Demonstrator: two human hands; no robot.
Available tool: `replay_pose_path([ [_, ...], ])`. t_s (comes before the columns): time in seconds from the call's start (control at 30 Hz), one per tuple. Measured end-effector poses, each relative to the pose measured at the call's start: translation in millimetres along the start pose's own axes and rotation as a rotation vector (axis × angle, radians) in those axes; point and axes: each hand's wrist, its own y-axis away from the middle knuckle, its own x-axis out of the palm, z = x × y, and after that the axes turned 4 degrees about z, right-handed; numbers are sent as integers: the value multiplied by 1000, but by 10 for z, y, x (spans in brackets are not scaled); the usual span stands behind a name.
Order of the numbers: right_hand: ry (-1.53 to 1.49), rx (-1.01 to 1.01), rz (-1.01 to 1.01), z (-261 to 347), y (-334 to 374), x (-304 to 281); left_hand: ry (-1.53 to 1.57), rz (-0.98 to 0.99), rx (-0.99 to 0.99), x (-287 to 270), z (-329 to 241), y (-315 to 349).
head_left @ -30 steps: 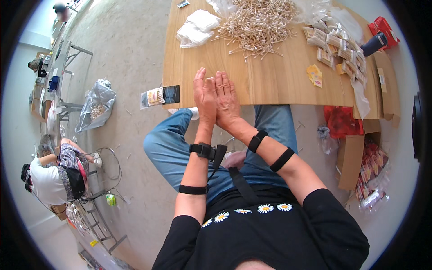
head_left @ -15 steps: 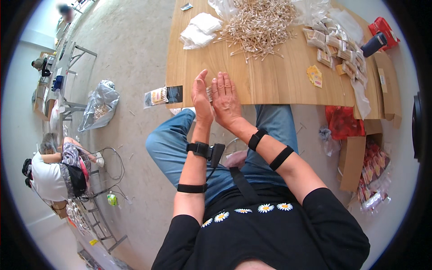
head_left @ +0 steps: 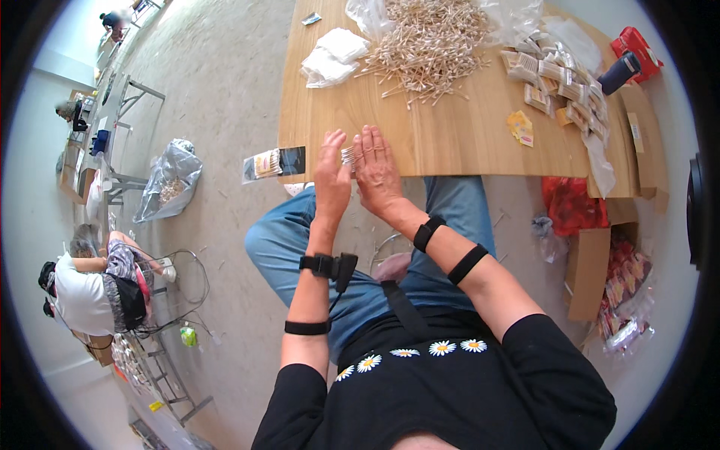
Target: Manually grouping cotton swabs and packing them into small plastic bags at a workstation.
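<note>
A small bundle of cotton swabs (head_left: 347, 156) stands between my two hands at the table's near edge, its tips showing in the gap. My left hand (head_left: 332, 176) is on its left side, the fingers and thumb bent around it. My right hand (head_left: 377, 171) lies flat along the other side, fingers stretched out and close together. The palms and lower part of the bundle are hidden. Left of my hands, a clear bag with swabs (head_left: 266, 163) sits at the table corner against a black square (head_left: 292, 160). A large heap of loose swabs (head_left: 431, 49) lies farther back.
White folded plastic bags (head_left: 334, 56) lie left of the heap. Filled swab packs (head_left: 555, 75) are piled at right, near yellow cards (head_left: 520, 128) and a dark bottle (head_left: 621, 73). A cardboard box (head_left: 587, 274) stands below the table's right side. Other people sit at far left.
My left hand has opened out from its edge-on pose, and its forearm has shifted left. More swab tips show between the hands. My right hand has barely moved.
</note>
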Motion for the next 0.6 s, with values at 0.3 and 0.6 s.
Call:
replay_pose_path([
  [0.3,204,-20,-39,-50,-27,62,-739,84,123,282,129,267],
  [0.6,30,152,299,-461,132,-463,-869,154,-12,297,47,286],
])
